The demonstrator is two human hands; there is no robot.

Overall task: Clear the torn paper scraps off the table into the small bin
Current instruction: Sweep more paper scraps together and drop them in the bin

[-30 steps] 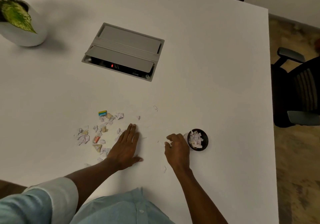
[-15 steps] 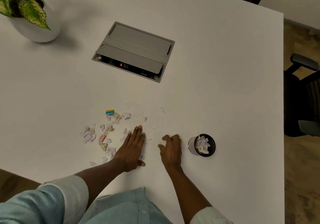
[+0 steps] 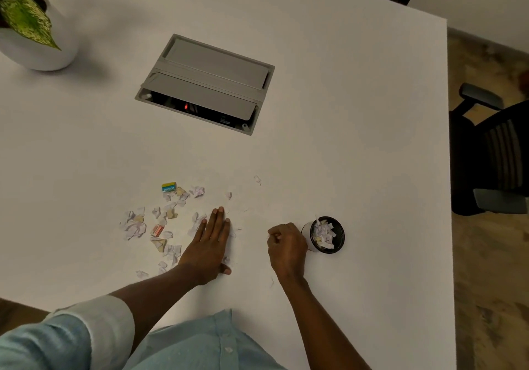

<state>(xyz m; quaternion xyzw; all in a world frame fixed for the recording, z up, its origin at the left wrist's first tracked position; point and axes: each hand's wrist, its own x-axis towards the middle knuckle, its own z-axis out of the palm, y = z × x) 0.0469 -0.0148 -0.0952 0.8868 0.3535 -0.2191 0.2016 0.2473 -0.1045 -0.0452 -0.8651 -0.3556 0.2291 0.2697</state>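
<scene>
Potted plant (image 3: 34, 40) is sitting at far 10 o'clock, well apart, not a factor.

Torn paper scraps (image 3: 160, 226) are lying mostly in one loose patch on the white table (image 3: 357, 140), stretching roughly along the 12–6 line. A blue-and-yellow printed piece (image 3: 169, 187) is capping the 12 o'clock end.

Left hand (image 3: 210, 246) is pressing flat, palm down, fingers straight and together, holding nothing. It's sitting on the patch's 3 o'clock edge, so the bulk is lying at 9–10 o'clock from its fingers (image 3: 217, 218). That makes it the nearer hand by far.

Grey cable box (image 3: 206, 83) is sitting recessed at 12 o'clock, flap partly open, clear of the work.

A stray scrap (image 3: 257, 180) is lying alone at 1 o'clock.

Right hand (image 3: 286, 248) is curling into a fist with a white sliver showing at the fingertips; I'm reading that as a scrap or two pinched inside.

Small bin (image 3: 326, 235) is standing upright just beside that fist at 3 o'clock, already holding scraps.

Bare table between the hands is giving room for sweeping toward 3 o'clock. The risk is nudging the bin toward the table's right edge, where an office chair (image 3: 492, 155) is standing.
</scene>
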